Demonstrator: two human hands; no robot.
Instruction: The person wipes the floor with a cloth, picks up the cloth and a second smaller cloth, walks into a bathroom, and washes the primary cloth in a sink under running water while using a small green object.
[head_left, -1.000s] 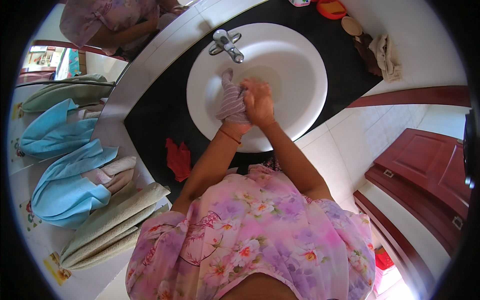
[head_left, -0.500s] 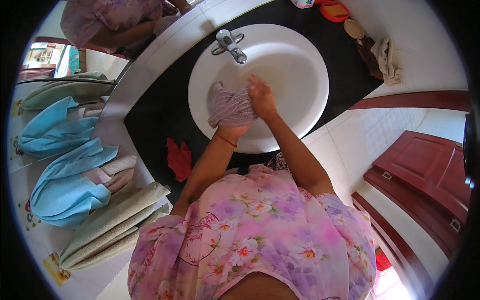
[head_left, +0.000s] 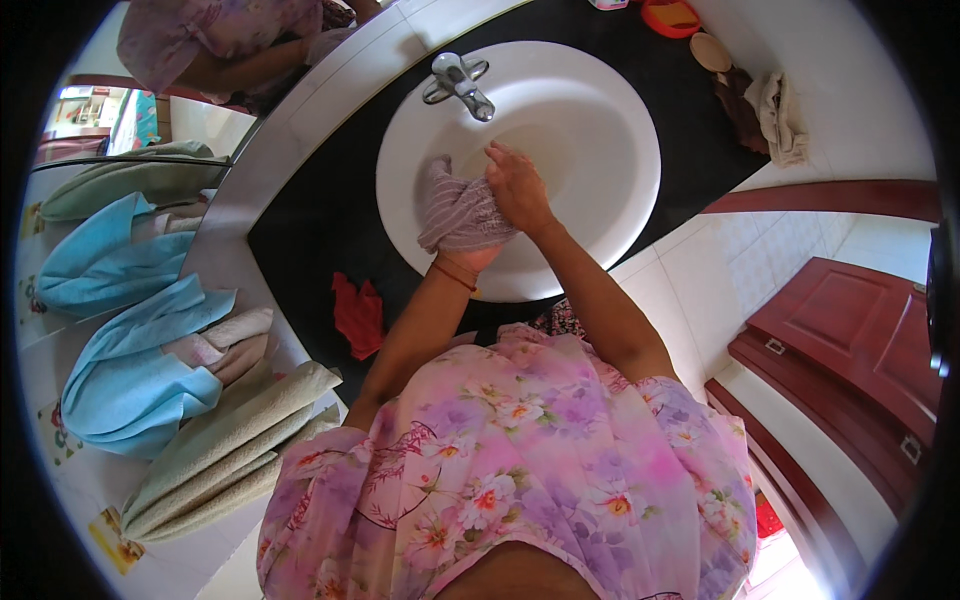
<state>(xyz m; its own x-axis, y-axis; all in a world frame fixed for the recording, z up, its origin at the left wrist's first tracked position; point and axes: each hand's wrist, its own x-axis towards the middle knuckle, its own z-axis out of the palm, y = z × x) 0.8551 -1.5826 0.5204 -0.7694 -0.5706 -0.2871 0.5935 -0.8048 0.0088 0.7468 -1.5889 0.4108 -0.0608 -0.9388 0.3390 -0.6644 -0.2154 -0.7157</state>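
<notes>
In the white washbasin (head_left: 615, 175) I have a mauve cloth with pale stripes (head_left: 458, 210), bunched and damp-looking. It covers most of my left hand (head_left: 478, 257), so only the heel of that hand and the wrist show; its fingers are hidden inside the folds. My right hand (head_left: 518, 188) lies against the cloth's right side, fingers extended toward the far side of the bowl, not wrapped round it. Beyond both hands stands a chrome tap (head_left: 458, 85), its spout pointing into the bowl. No stream of water is visible from it.
A red cloth (head_left: 358, 315) lies on the black counter (head_left: 300, 235) left of the basin. Blue (head_left: 145, 370) and beige towels (head_left: 230, 450) hang at the left beside a mirror (head_left: 215, 60). An orange dish (head_left: 670, 17) and folded cloths (head_left: 780, 118) sit at the far right.
My right hand has shifted slightly nearer along the cloth, its fingers straighter and flatter. The cloth and left hand have stayed almost in place.
</notes>
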